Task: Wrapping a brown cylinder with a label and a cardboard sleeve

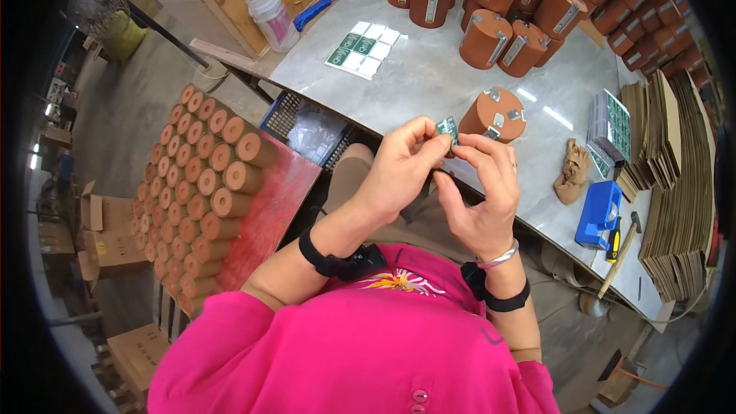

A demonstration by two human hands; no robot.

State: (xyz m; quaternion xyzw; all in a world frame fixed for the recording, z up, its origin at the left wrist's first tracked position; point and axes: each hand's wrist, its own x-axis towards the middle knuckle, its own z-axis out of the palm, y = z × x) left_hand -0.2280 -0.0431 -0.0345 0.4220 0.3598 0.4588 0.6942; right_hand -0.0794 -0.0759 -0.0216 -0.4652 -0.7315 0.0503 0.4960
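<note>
Counter: grey and glossy, the counter (pixel 353 100) stretches before you and off to your right.
Left hand: your left hand (pixel 399 165) has thumb and forefinger pinched together on the label.
Right hand: your right hand (pixel 488 192) brings its fingertips to the label's right edge, the thumb apart and lower; you cannot tell whether it grips.
Label: the small green label (pixel 447 130) is up between your hands, in front of your chest, just by the near drum.
Near drum: left of the cloth, the near drum (pixel 484 113) is reddish brown, with metal pieces on the face toward you.
Far drums: beyond it, the far drums (pixel 498 31) are stacked, many with metal strips down their sides.
Sheet: at your far left on the counter, the sheet (pixel 364 50) carries green labels and white blanks.
Bottle: past the sheet, near the edge, stands a white-capped bottle (pixel 271 15).
Right side: you have a crumpled brown cloth (pixel 573 172), a blue dispenser (pixel 599 215), a hammer (pixel 619 257) and piled cardboard (pixel 671 207).
Left side: rows of brown cylinders (pixel 203 192) with round holes sit on a red board (pixel 280 184).
Basket: between board and counter, your blue basket (pixel 280 111) holds clear plastic.
</note>
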